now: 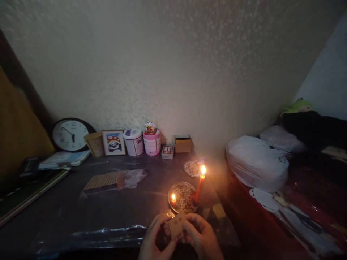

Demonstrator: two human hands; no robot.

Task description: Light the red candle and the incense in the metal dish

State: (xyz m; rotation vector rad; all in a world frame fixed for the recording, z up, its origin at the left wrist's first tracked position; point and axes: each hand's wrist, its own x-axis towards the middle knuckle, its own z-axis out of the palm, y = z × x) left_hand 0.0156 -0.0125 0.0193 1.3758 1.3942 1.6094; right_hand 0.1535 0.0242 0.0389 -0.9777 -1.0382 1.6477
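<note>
Both hands hold a small tan card-like piece (176, 224) with reddish marks, at the table's front edge. My left hand (156, 236) grips its left and lower side, and my right hand (199, 234) pinches its right side. Just beyond them stands a round metal plate (180, 185) with brown specks. On its right side a tall red candle (200, 187) burns, leaning slightly right. A short candle stub (173, 201) burns at the plate's left. The fingers behind the card are partly hidden.
A second speckled dish (192, 168) lies behind the candle. A plastic-wrapped stack of tan pieces (104, 180) rests to the left. Along the wall stand a clock (71, 135), a picture frame (114, 142), two tubs and an open cardboard box (183, 145). White bags (256, 162) sit at right.
</note>
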